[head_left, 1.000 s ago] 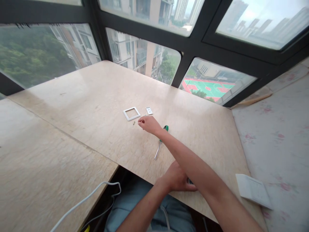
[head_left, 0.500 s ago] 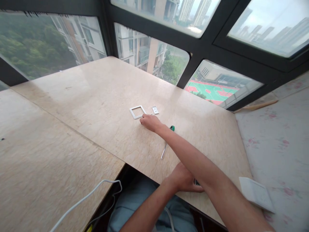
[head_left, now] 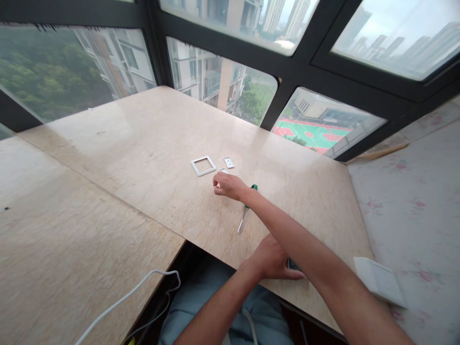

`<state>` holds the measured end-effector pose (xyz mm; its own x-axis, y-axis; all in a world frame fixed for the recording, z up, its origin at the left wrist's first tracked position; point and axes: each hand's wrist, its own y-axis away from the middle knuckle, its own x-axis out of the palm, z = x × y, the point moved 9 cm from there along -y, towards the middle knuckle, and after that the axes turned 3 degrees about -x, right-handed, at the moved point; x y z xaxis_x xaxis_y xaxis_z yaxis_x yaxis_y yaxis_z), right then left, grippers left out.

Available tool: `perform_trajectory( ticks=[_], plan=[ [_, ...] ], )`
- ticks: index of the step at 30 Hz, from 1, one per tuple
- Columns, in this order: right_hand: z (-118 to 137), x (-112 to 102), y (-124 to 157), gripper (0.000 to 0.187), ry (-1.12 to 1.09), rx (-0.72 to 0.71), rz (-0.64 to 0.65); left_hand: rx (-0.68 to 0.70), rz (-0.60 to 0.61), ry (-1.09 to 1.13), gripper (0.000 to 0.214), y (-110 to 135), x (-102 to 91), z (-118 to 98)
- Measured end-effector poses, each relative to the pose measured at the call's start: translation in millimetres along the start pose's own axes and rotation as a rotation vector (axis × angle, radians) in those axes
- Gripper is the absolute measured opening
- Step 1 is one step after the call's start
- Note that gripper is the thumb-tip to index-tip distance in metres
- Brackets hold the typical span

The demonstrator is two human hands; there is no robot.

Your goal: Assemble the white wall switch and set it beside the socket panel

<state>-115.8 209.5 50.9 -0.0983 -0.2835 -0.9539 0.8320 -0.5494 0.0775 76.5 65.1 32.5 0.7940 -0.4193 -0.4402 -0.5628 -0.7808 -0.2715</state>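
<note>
My right hand (head_left: 230, 186) is stretched out over the beige stone table (head_left: 143, 158), just off its surface, fingertips pinched together. What they pinch is too small to see; the small screw that lay there no longer shows on the table. A white square frame (head_left: 203, 166) and a small white plate (head_left: 229, 162) lie just beyond it. A green-handled screwdriver (head_left: 245, 214) lies under my right forearm. My left hand (head_left: 271, 258) rests at the table's near edge, closed on a dark object (head_left: 290, 264) mostly hidden by my right arm.
A white booklet or flat box (head_left: 379, 286) lies at the right on a flowered cloth (head_left: 413, 201). A white cable (head_left: 125, 297) loops over the near table edge above my lap. Dark-framed windows (head_left: 287, 72) close off the table's far side.
My right hand came down on the small screw near the white frame, then lifted slightly with fingers pinched; the screw is gone from the table. My left hand stayed put.
</note>
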Motion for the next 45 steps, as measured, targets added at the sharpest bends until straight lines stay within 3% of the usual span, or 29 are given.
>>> perform_trajectory(
  ticks=[7, 12, 15, 23, 30, 36, 45],
  plan=[
    [-9, -24, 51, 0.013, -0.297, 0.043, -0.276, 0.002, -0.005, -0.064, 0.056, -3, 1.6, 2],
    [-31, -33, 110, 0.019, -0.849, 0.128, -0.474, -0.033, 0.023, -0.133, 0.063, -2, 6.7, 7],
    [-40, -39, 151, 0.024, -0.976, 0.163, -0.564, -0.038, 0.029, -0.154, 0.066, -2, 5.8, 6],
    [-60, -57, 280, 0.023, -0.875, 0.303, -0.791, -0.050, 0.010, -0.150, 0.083, 0, 3.3, 7],
    [-70, -46, 375, 0.024, -0.611, 0.540, -0.869, -0.090, 0.031, -0.177, 0.080, 2, 3.7, 11],
    [-59, -39, 397, 0.012, -0.368, 0.504, -0.790, -0.117, 0.032, -0.170, 0.079, 3, 3.5, 16],
    [-53, -24, 389, 0.016, -0.245, 0.355, -0.703, -0.114, 0.034, -0.191, 0.077, 4, 3.0, 16]
  ],
)
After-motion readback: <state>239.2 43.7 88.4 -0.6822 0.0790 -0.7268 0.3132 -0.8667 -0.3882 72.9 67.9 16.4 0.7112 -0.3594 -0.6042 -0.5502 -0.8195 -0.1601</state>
